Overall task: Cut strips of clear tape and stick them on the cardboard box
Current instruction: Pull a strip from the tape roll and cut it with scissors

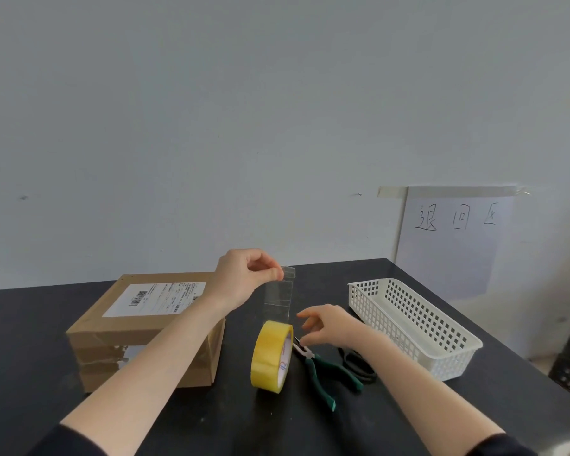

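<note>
The left hand [244,278] pinches the tape strip [281,292] rising from the roll [272,355]; the right hand [326,325] hovers open, empty. Unsteadied, the roll could topple, and the strip could stick to itself.

Soft even daylight, faint shadows, wide-angle bowing at edges.

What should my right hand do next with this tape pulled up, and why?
Probably lower the right hand and pick up the green-handled pliers just below its fingers. The left hand pinches the clear strip taut above the yellow roll, not yet cut, and the right hand is open, holding nothing to cut with.
</note>
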